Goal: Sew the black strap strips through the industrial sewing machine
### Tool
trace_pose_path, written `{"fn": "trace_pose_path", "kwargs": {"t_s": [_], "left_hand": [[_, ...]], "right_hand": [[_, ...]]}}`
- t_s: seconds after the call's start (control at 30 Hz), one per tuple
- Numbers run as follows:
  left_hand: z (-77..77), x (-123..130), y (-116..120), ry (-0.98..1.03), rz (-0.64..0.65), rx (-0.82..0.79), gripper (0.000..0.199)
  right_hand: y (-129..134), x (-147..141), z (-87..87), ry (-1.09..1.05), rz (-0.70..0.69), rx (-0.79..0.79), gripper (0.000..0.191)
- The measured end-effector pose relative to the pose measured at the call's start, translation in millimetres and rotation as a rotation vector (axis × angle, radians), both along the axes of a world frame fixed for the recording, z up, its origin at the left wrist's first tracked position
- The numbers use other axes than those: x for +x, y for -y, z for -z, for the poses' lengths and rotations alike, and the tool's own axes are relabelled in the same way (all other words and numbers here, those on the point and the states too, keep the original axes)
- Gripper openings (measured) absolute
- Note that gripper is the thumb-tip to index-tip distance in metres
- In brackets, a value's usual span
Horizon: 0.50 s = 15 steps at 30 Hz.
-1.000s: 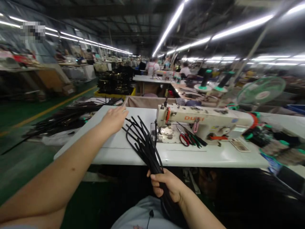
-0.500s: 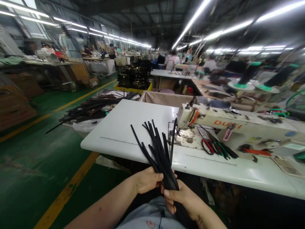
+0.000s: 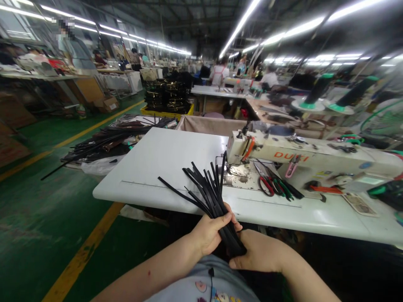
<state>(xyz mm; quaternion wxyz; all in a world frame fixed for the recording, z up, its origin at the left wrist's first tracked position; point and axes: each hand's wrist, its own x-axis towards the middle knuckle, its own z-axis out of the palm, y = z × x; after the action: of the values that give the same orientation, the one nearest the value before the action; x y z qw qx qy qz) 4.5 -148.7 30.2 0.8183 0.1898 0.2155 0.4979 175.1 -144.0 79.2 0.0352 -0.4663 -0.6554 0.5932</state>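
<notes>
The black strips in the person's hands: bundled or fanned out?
Both: the black strips are bunched in the left hand and right hand; their upper ends fan apart over the white tabletop.

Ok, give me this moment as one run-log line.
left hand: closed around thin flat black strips | right hand: holding same bundle lower down | ahead: white tabletop, cream metal sewing machine

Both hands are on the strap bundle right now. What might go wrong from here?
The black straps fan out beyond the left hand, so single ones might slip if it or the right hand loosens.
Some of them appear, in this view, close to the sewing machine and could snag there; contact is unclear.
The red-handled scissors lie nearby, so a rightward sweep might bump them.
</notes>
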Motion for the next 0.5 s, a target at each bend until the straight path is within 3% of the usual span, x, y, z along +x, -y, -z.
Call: {"fn": "trace_pose_path", "kwargs": {"t_s": [0.1, 0.2, 0.23, 0.37, 0.5], "left_hand": [[-3.7, 4, 5, -0.035, 0.014, 0.092, 0.033], [-8.8, -1, 4, -0.099, 0.071, 0.152, 0.028], [-10.3, -5, 3, -0.115, 0.081, 0.143, 0.028], [-13.8, -22, -13, -0.094, -0.082, -0.011, 0.035], [-15.8, -32, -37, -0.119, -0.265, -0.116, 0.031]], "right_hand": [[-17, 1, -3.9, -0.138, -0.174, -0.119, 0.025], [-19, -13, 18.9, -0.414, -0.185, -0.339, 0.035], [-14, -19, 30.1, -0.549, -0.052, -0.442, 0.039], [17, -33, 66.0, -0.693, 0.133, -0.554, 0.041], [47, -29, 72.8, -0.735, 0.379, -0.539, 0.046]]}}
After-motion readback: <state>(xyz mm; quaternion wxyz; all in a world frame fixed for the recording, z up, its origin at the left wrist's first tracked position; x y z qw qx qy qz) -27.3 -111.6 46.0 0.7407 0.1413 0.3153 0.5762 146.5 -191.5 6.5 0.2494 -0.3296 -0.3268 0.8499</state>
